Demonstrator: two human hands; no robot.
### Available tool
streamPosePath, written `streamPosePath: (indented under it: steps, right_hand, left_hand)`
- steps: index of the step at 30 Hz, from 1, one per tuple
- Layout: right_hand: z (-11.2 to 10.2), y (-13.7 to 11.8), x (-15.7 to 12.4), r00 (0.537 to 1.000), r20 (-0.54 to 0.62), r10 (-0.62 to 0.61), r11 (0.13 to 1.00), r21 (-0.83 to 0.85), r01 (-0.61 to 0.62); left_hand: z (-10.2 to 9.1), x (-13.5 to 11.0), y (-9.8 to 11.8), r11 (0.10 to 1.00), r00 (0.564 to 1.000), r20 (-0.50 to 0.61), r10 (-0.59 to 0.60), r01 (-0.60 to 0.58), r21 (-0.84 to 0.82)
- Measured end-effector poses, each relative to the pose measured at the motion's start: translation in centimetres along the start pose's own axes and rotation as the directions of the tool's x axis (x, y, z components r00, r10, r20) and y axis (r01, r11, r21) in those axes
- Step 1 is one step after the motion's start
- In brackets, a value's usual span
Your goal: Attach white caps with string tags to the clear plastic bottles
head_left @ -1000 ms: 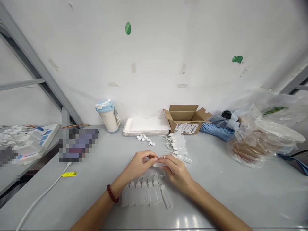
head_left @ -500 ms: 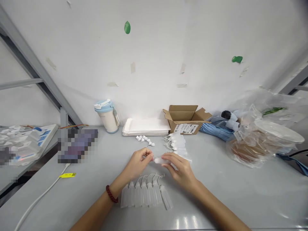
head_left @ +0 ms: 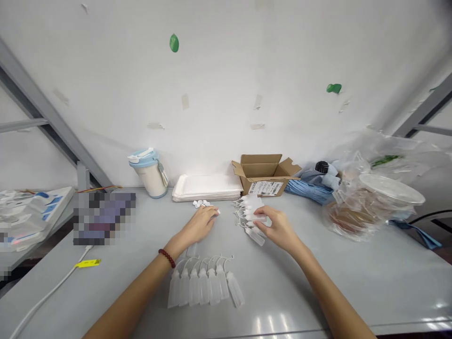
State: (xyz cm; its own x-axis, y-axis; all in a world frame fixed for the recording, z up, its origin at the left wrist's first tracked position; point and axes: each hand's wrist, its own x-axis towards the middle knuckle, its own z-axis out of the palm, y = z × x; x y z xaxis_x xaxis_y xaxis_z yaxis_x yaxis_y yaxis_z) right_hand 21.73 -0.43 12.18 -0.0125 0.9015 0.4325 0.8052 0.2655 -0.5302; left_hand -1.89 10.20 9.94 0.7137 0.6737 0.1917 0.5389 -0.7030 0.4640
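My left hand [head_left: 200, 223] is palm down over the small white caps [head_left: 197, 203]. Its fingers are bent and close together, with one white cap [head_left: 218, 213] at the fingertips. Thumb and fingers of my right hand [head_left: 277, 227] close round a translucent dropper bottle [head_left: 260, 217] in the back group. Another bottle [head_left: 255, 237] lies slanted just in front of that group. Nearer to me, several translucent bottles with thin curved tethers [head_left: 203, 287] lie side by side. One more bottle [head_left: 192, 250] is partly hidden by my left wrist.
Behind the caps lies a stack of white padded envelopes [head_left: 208, 187], beside an open cardboard box [head_left: 264, 181]. A tumbler [head_left: 150, 174] and a blurred phone-like object [head_left: 106, 219] with a cable are on the left. To the right are blue cloth [head_left: 310, 188] and a plastic-wrapped spool [head_left: 391, 193].
My hands have come apart from the bottle they both worked on. The left has moved back to the caps, the right to the back bottles. The whole view has shifted slightly.
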Motion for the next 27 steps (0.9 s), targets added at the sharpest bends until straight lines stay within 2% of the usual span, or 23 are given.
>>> streamPosePath:
  steps: [4,11,15,21,24,27]
  right_hand:
    - [-0.3,0.4,0.1,0.997,0.047,0.055,0.998,-0.007,-0.055]
    - [0.7,1.4,-0.1,0.998,0.052,-0.018,0.998,-0.065,0.021]
    - [0.5,1.5,-0.1,0.997,0.047,-0.06,0.992,-0.107,0.065]
    - [0.6,0.0,-0.6,0.983,0.053,-0.174,0.98,-0.093,0.179]
    - [1.7,-1.0,-1.0,0.969,0.054,-0.241,0.968,-0.061,0.244]
    - [3.1,-2.7,-1.3,0.958,0.102,-0.268,0.963,0.008,0.269]
  left_hand:
    - [0.0,-0.4,-0.4,1.0,1.0,-0.031,0.001,-0.002,-0.017]
    - [-1.0,-1.6,-1.0,0.998,0.996,-0.056,-0.067,0.067,0.0]
    - [-1.7,-2.0,-1.6,0.993,0.991,-0.062,-0.119,0.12,0.011]
    - [-2.4,-2.4,-2.0,0.98,0.976,-0.094,-0.196,0.198,0.015]
    - [-2.6,-2.6,-2.1,0.972,0.969,-0.084,-0.231,0.234,0.031]
    - [-2.7,-2.8,-2.5,0.969,0.968,-0.082,-0.236,0.241,0.06]
